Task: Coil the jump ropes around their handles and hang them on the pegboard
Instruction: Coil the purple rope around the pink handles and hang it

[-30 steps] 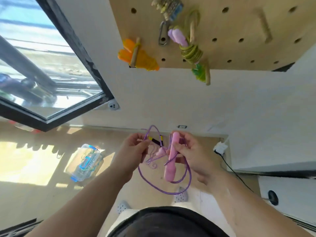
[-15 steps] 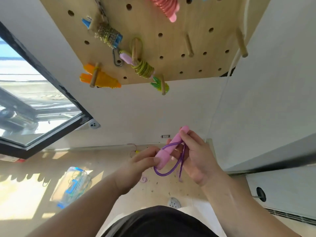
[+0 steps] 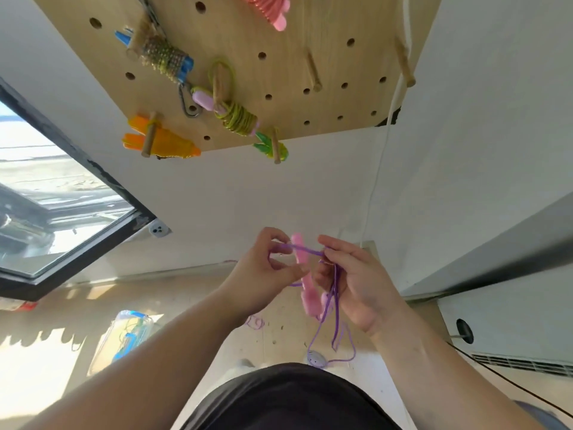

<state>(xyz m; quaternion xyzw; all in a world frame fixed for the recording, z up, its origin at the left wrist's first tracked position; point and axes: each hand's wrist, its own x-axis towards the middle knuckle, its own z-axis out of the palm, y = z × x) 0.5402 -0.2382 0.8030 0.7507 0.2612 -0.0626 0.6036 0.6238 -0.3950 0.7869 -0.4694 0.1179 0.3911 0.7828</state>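
Note:
Pink jump-rope handles [image 3: 305,274] stand nearly upright between my hands below the wooden pegboard [image 3: 279,57]. My left hand [image 3: 266,268] pinches the purple rope [image 3: 305,249] and draws it across the top of the handles. My right hand [image 3: 353,280] holds the handles and the rope's other end; purple loops [image 3: 336,324] hang down from it. On the pegboard hang coiled ropes: orange [image 3: 161,143], blue-handled [image 3: 164,57], pink-handled with green cord [image 3: 235,114], green [image 3: 271,147] and pink [image 3: 269,9].
Bare wooden pegs [image 3: 313,71] [image 3: 404,62] stick out at the board's right. A window [image 3: 52,193] opens at left. A clear plastic box [image 3: 127,336] lies on the wooden floor. A white cord [image 3: 384,144] hangs down the wall; a radiator [image 3: 511,336] stands at right.
The view tilted up toward the pegboard. The big purple loop was gathered in; my left hand now pulls a strand across the handles, which moved more upright.

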